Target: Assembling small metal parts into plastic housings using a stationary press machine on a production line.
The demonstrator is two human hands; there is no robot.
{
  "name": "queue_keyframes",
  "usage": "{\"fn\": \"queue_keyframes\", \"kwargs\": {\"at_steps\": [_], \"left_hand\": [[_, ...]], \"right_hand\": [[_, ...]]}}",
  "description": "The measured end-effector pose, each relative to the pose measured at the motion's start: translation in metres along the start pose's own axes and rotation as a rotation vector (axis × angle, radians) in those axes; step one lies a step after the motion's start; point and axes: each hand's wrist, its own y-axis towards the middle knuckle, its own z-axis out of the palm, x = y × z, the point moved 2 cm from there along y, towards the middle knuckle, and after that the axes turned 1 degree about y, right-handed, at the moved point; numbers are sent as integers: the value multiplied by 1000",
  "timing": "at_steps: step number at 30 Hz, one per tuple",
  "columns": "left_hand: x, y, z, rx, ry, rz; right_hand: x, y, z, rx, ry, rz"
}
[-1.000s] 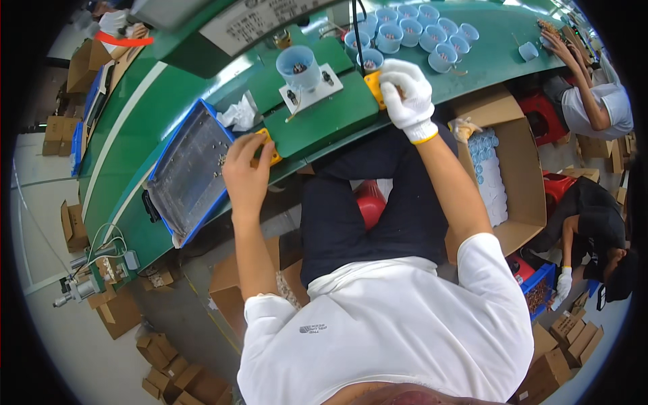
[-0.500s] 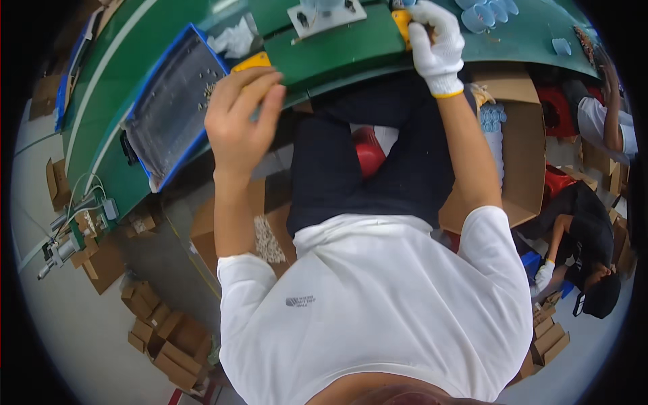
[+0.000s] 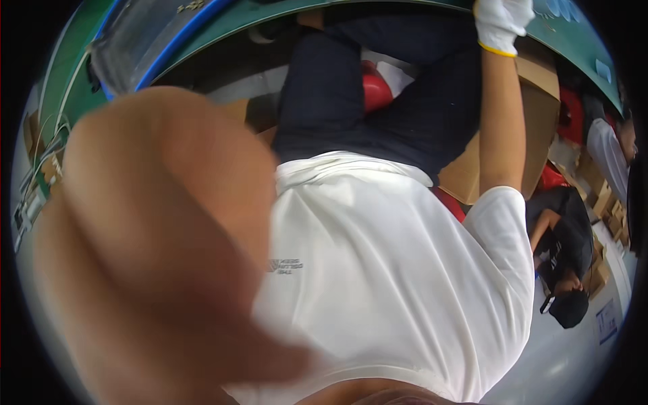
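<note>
My left hand [image 3: 162, 223] is bare and raised very close to the camera. It is smeared by motion and covers much of the left side, so its fingers cannot be made out clearly. Far up at the top edge, my right hand [image 3: 503, 23] wears a white knitted glove with a yellow cuff. Its fingers look curled together over the green bench [image 3: 563, 40], partly cut off by the picture's edge. Whatever they hold is hidden. A blue-rimmed tray [image 3: 138, 47] with a dark inside and a few small pieces lies on the bench at upper left.
Light-blue plastic cups [image 3: 563, 10] stand at the upper right of the bench. Below, a cardboard box [image 3: 540, 101] sits beside my leg. A red stool [image 3: 376, 91] shows between my knees. At right, a person in black [image 3: 560, 229] bends over.
My left hand has left the bench beside the tray and come up close to the camera. The view has shifted, putting the bench and my gloved right hand higher in the picture.
</note>
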Motion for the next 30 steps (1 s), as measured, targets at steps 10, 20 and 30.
{"fn": "queue_keyframes", "kwargs": {"at_steps": [10, 20, 30], "left_hand": [[62, -56, -11, 146, 389, -289], [142, -74, -65, 350, 1217, -297], [145, -74, -72, 325, 1215, -271]], "right_hand": [[-6, 7, -15, 13, -42, -52], [-1, 18, -21, -30, -112, -212], [111, 66, 41, 83, -239, -116]]}}
